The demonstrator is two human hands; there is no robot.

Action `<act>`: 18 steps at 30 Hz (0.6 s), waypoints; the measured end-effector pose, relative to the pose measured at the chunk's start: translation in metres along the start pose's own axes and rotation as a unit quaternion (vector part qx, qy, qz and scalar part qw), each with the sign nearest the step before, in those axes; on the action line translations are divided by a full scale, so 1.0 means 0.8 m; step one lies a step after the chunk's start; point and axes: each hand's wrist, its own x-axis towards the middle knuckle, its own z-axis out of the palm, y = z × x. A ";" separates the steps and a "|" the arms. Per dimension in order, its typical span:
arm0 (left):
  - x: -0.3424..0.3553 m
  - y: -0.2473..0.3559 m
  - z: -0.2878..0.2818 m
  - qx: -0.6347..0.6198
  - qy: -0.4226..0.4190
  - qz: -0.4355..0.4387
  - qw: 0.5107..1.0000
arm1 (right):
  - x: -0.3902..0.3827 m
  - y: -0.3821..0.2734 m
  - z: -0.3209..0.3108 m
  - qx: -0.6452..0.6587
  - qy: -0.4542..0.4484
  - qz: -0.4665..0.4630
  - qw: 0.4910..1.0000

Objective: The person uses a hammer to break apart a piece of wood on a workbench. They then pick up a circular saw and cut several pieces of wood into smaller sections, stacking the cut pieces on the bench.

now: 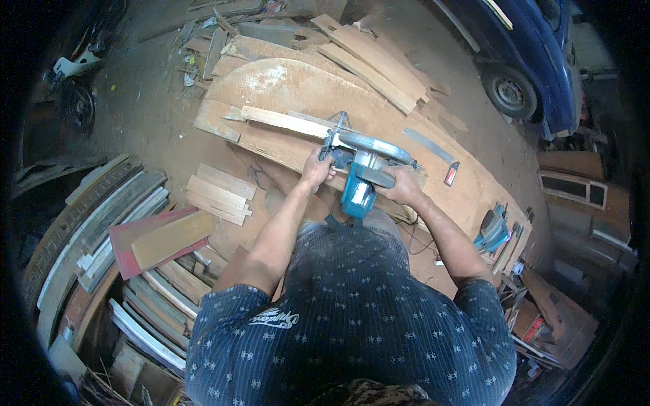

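Observation:
A teal circular saw with a silver blade guard sits over a wooden board on the sawdust-covered worktable. My right hand is wrapped round the saw's dark handle. At the saw's left end, my left hand has its fingers curled against the base plate, beside a black metal guide that sticks out beyond the board. The blade is hidden by the guard and the board.
A try square lies right of the saw. Another teal power tool rests at the table's right end. Long planks lie at the far side, short boards at left below. A blue car stands far right; stacked timber fills the left.

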 end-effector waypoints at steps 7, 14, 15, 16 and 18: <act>0.004 -0.003 -0.006 0.005 -0.008 0.019 1.000 | 0.001 -0.001 0.000 0.012 -0.009 -0.014 1.000; 0.005 -0.004 -0.010 0.007 -0.006 0.023 1.000 | 0.001 0.001 0.007 0.003 0.017 -0.045 0.999; 0.005 -0.004 -0.011 0.007 -0.005 0.029 1.000 | 0.002 -0.002 0.005 0.009 0.009 -0.043 0.999; 0.004 -0.004 -0.011 0.008 -0.004 0.033 0.999 | 0.002 -0.003 0.004 0.019 0.008 -0.045 0.999; 0.002 -0.001 -0.011 0.010 -0.004 0.028 1.000 | 0.001 -0.005 0.003 0.039 0.006 -0.051 0.998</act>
